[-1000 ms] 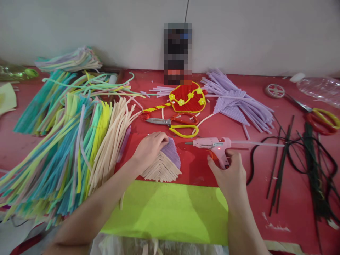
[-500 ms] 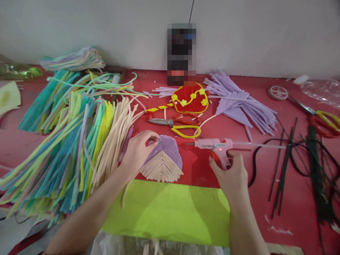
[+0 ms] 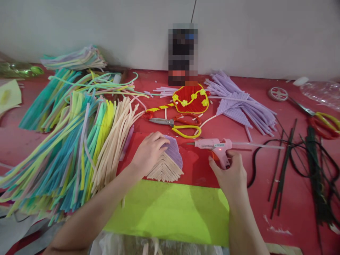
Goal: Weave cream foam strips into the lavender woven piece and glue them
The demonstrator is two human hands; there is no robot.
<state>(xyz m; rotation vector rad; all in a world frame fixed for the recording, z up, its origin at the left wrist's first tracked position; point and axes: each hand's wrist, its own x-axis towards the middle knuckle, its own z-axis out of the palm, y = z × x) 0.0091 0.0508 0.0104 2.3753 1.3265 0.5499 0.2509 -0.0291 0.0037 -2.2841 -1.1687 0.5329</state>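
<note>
- The red surface (image 3: 255, 209) fills most of the picture, from the left edge to the right edge.
- A big pile of strips (image 3: 69, 148) in blue, green, yellow and cream covers the left side.
- A bright green sheet (image 3: 164, 209) lies flat at the bottom middle, between the two arms.
- A heap of purple strips (image 3: 239, 106) fans out in the upper right.
- Black wires (image 3: 310, 159) lie in loops and lines at the right edge.
- The left arm comes in from the bottom left. The left hand (image 3: 150, 150) is laid palm down, with the fingers loose and spread over the top corner of the fan piece (image 3: 170, 164). It presses on the piece and does not pinch it.
- The fan piece is purple on top and cream below. It lies in the middle of the picture, just above the green sheet.
- The right arm comes up from the bottom right. The right hand (image 3: 232, 175) is wrapped round the handle of the pink glue gun (image 3: 215, 144), with the thumb on the left of the handle.
- The glue gun sits just right of the fan piece, and its tip points left.
- A clear bottle (image 3: 321, 90) lies on its side in the upper right. I cannot tell what is in it.
- Scissors (image 3: 175, 125) with red and yellow handles lie above the fan piece.
- A red piece (image 3: 190, 99) with little yellow flowers sits just above the scissors.
</note>
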